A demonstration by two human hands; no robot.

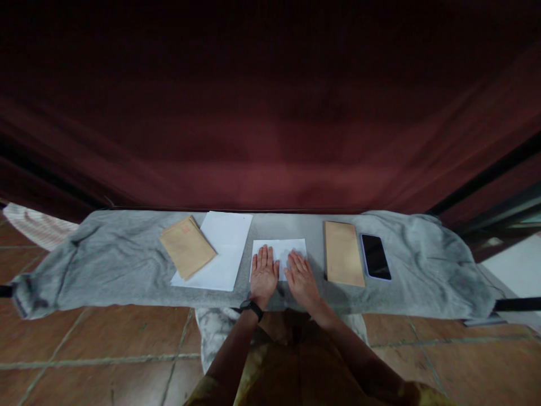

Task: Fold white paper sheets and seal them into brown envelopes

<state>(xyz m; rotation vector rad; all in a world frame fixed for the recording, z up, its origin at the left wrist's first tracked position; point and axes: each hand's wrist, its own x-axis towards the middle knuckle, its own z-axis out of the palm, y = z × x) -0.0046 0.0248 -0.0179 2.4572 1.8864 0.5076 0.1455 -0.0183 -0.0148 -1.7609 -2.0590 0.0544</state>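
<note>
A folded white sheet of paper [279,246] lies flat in front of me. My left hand [265,274] rests on its left part, palm down with the fingers stretched out. On the right part lies my right hand [302,279], also palm down and fingers extended. Nothing is gripped by either hand. Left of them is a stack of white paper sheets [230,248], partly covered by several brown envelopes [188,248]. To the right, a pile of brown envelopes [343,254] sits near a phone [376,256] with a dark screen.
A grey cloth [127,254] covers the narrow table, wrinkled at both ends. Behind it rises a dark red panel or curtain [270,141]. Dark bars [518,304] stick out at the table's ends, and brown floor tiles [139,332] show below.
</note>
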